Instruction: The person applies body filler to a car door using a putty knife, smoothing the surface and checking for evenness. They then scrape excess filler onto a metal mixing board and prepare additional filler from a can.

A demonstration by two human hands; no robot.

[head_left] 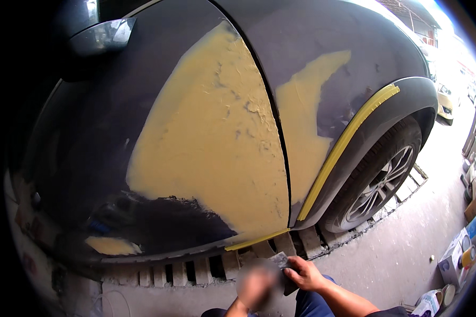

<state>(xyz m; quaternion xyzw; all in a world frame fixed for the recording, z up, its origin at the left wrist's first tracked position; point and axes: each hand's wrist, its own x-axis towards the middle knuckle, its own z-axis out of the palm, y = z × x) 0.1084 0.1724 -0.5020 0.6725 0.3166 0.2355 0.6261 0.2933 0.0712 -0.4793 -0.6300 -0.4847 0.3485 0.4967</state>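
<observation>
Low at the centre, my right hand (303,273) grips a small grey flat object (277,260), perhaps a pad or scraper. My left hand (251,288) is beside it, its fingers hidden in a blurred patch. Above them is a dark car's door (79,137) with a large patch of yellowish filler (206,137), rough in its upper right part, and a small patch (111,244) low on the left. Across the panel gap, the front fender carries another filler patch (301,105). Yellow tape (362,124) runs along the wheel arch and along the lower door edge (254,240).
A side mirror (103,37) juts out at upper left. The wheel (375,185) stands by a slatted strip in the concrete floor (370,264). Cans and boxes (463,253) line the right side, and another car (443,103) stands beyond.
</observation>
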